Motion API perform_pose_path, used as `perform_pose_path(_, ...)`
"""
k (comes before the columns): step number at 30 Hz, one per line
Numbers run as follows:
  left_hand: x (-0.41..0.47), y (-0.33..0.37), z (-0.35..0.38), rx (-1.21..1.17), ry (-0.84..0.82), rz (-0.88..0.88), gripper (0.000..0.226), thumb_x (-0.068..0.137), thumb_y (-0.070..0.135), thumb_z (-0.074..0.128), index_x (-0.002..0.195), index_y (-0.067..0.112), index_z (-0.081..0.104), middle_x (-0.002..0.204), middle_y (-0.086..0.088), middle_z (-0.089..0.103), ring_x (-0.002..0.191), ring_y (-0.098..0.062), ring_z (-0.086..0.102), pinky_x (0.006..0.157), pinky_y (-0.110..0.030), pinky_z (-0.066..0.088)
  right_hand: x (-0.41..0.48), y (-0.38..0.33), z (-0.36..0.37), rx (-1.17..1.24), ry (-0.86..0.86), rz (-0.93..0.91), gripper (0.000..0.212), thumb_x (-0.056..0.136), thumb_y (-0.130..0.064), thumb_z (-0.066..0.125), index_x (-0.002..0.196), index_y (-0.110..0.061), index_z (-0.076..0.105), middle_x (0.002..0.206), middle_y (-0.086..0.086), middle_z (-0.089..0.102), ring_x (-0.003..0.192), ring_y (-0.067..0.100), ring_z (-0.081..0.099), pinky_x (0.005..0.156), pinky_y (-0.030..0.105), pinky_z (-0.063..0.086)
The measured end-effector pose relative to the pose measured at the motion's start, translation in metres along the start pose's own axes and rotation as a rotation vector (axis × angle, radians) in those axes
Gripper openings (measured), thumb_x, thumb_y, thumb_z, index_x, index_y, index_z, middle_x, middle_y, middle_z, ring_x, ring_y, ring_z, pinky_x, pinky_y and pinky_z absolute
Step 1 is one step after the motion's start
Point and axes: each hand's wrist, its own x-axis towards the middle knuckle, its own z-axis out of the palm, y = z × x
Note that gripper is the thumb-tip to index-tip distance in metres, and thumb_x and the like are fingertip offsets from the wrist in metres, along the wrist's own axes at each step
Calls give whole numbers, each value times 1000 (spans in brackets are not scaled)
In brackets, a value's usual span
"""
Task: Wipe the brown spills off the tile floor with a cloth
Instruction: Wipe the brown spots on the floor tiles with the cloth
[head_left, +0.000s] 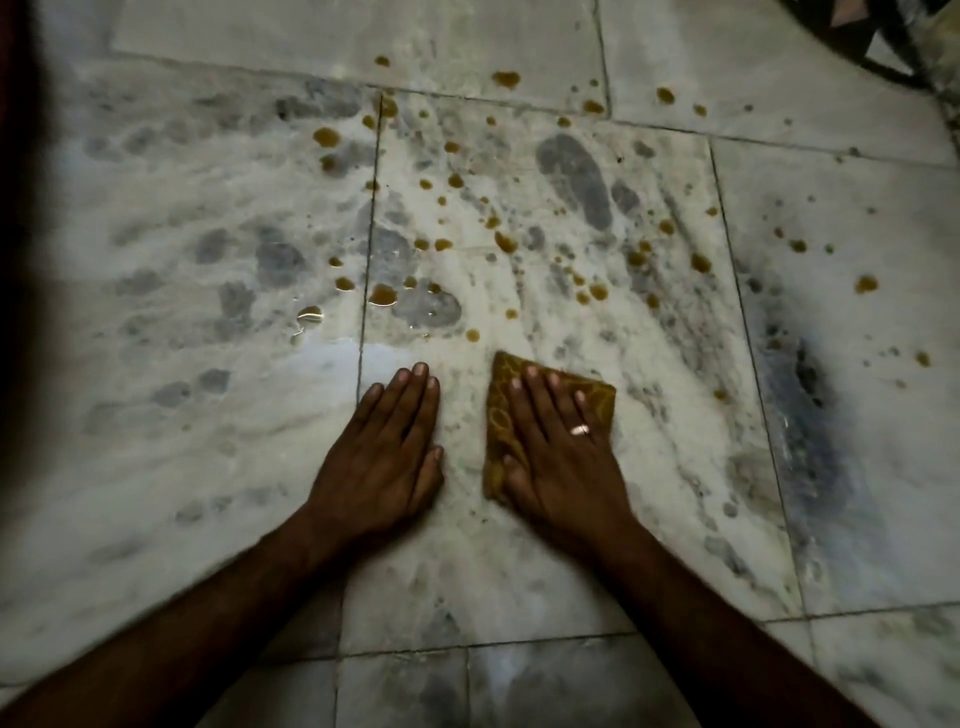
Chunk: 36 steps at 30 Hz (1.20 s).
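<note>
While dozens of brown spills (383, 295) dot the tiles, two flat, spread hands rest: right (558, 457) on one cloth (501, 415), left (387, 447) bare.

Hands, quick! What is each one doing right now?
Left hand: open, flat on the bare tile floor, holding nothing.
Right hand: open, fingers spread, pressing flat on the folded brown cloth.

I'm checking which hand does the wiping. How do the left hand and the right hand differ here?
The right hand presses flat on the folded brown cloth; the left hand rests on bare tile floor. The right hand wears a ring; the left shows none. Both lie palm down, fingers pointing toward the brown spills.
</note>
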Motion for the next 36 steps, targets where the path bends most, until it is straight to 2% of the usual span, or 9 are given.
perform_pose_path(4,20,12,2,-55,-6,9,68,94,32,35,151,-4,34,160,-23,29,150,-35,27,122,-47,18,30,-24,2,39,13,13,72,96,-47,39,159,-13,31,167,11,26,155,30,21,124,51,20)
perform_pose_path(9,28,43,1,-174,12,47,74,89,30,37,153,-4,27,163,-23,23,152,-34,23,122,-49,18,-47,-12,-2,14,-49,-160,75,94,-48,46,160,-16,29,169,8,20,156,27,17,124,51,23)
perform_pose_path(13,44,70,10,-130,-23,110,71,91,33,39,152,-4,33,161,-23,28,150,-35,28,120,-49,23,-86,44,-4,-42,-48,46,78,89,-46,48,159,-15,32,168,7,21,154,27,25,123,49,20)
perform_pose_path(17,64,84,14,-105,-27,127,68,94,32,38,151,-3,34,160,-22,31,150,-35,28,120,-49,24,-46,84,-3,-23,-43,226,77,95,-48,40,161,-15,22,169,9,17,156,29,17,123,51,19)
perform_pose_path(22,86,96,20,-107,-21,132,65,95,30,36,150,-5,36,159,-24,33,148,-37,31,118,-52,26,-1,67,-2,18,-22,208,71,99,-48,35,162,-18,20,170,7,15,157,26,11,125,51,17)
perform_pose_path(26,84,102,22,-116,-7,234,64,102,34,22,151,-5,34,161,-23,29,150,-36,28,120,-51,24,-45,65,-5,32,9,126,65,101,-40,40,161,-18,25,169,4,19,157,23,13,124,50,22)
perform_pose_path(28,89,107,23,-116,-3,189,64,99,32,29,152,-4,32,161,-23,29,150,-36,29,120,-50,23,-75,76,-6,25,12,119,68,99,-39,44,161,-20,24,169,2,19,157,21,14,125,48,21)
perform_pose_path(32,111,140,30,-119,-4,244,68,92,30,37,152,-3,32,160,-22,31,149,-35,31,119,-49,25,-104,116,-5,7,23,288,72,96,-43,46,161,-19,25,169,4,19,157,22,16,123,48,20)
perform_pose_path(36,129,163,36,-117,-16,310,67,95,30,36,152,-4,32,160,-23,30,150,-35,28,117,-52,32,-73,161,-1,14,41,470,75,94,-44,41,161,-15,23,169,9,18,155,26,17,124,45,13)
